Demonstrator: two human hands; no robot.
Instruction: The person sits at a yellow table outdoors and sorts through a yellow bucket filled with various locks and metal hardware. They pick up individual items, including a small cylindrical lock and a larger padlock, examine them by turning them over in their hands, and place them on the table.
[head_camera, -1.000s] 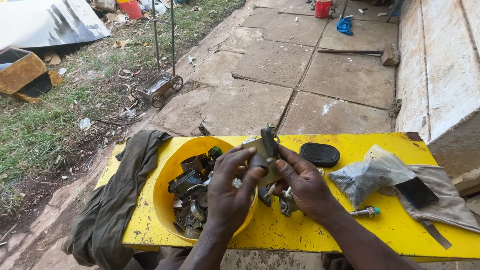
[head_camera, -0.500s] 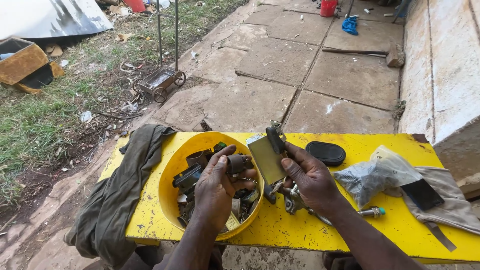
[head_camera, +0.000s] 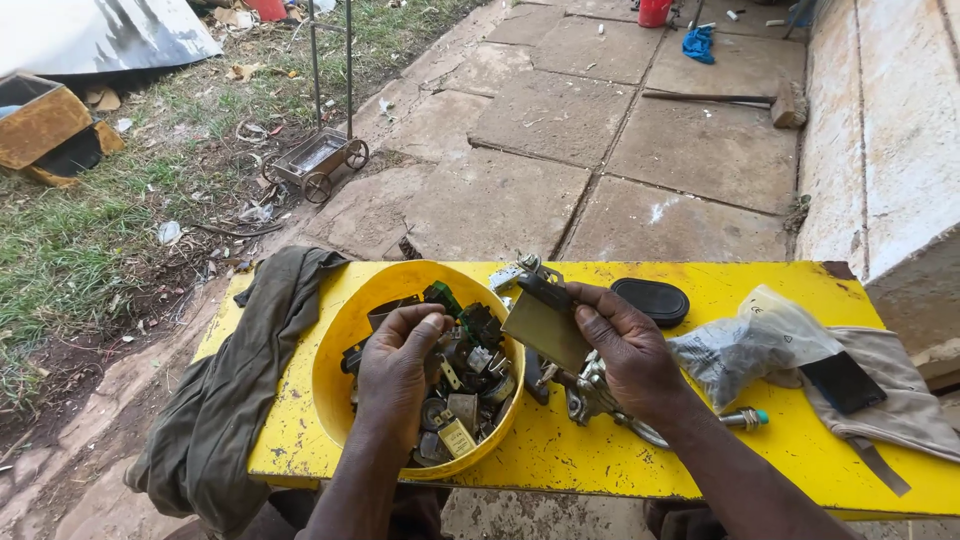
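Metal plate assembly (head_camera: 545, 322): flat, tan-grey, roughly rectangular, with a dark clip and a bright bolt end at its top edge. Held in right hand (head_camera: 630, 350); fingers (head_camera: 590, 325) closed on its right edge, thumb across the top. Plate tilted, long axis running from upper left to lower right, lifted off the tabletop (head_camera: 700, 440) just right of the bowl rim.

Left hand (head_camera: 395, 375) inside yellow bowl (head_camera: 335, 370), fingertips bunched in a narrow pinch near the top of the heap; whether a small piece sits between them cannot be told. Plate lies to the right of this hand, apart from it, with the bowl rim between. Right hand clearly the nearer to the plate, being on it.

Bowl: smooth plastic, round, holding small parts (head_camera: 465, 385) — dark housings, a green piece, dull metal cans, a tan block. Mixed, jumbled.

Under the right palm: bright metal fittings (head_camera: 590, 395), cast and shiny, resting on the tabletop. Tabletop painted yellow, scuffed.

Nearby: black oval cap (head_camera: 650, 300), matte; crumpled clear plastic bag (head_camera: 745, 345); olive cloth (head_camera: 245, 380) draped over the left end; beige cloth (head_camera: 900, 390) at right.
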